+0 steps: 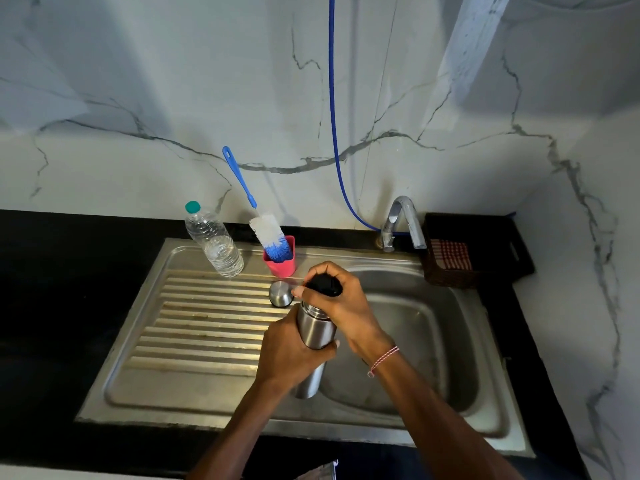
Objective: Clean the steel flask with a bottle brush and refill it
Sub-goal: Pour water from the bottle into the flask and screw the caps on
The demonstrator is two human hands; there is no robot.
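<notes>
1. The left hand (287, 351) is wrapping its fingers and thumb round the middle of the cylindrical brushed-steel flask (315, 329). It is holding the flask slightly tilted, over the edge where the ribbed drainboard (207, 327) meets the basin of the stainless steel sink (415, 323). Cannot tell whether the flask's base is resting on the metal.
2. The right hand (341, 299) is closing from above over the round black stopper (323, 284) at the flask's mouth, fingers curled round it. One picture is not showing which way it is turning.
3. The small domed steel cap (280, 293) is lying on the drainboard just beside the flask's neck, so the outer lid is already off.
4. The blue-handled bottle brush with white and blue bristles (268, 232) is standing bristles-down in the pink plastic cup (282, 266) at the back of the drainboard. No hand is touching it.
5. The clear plastic water bottle with a teal cap (214, 242) is standing capped and partly full, left of the pink cup. No water is showing at the chrome tap (403, 220).
6. Judgement: the task is looking early, at the opening stage. Brushing, rinsing, refilling and re-capping are all appearing to remain.
</notes>
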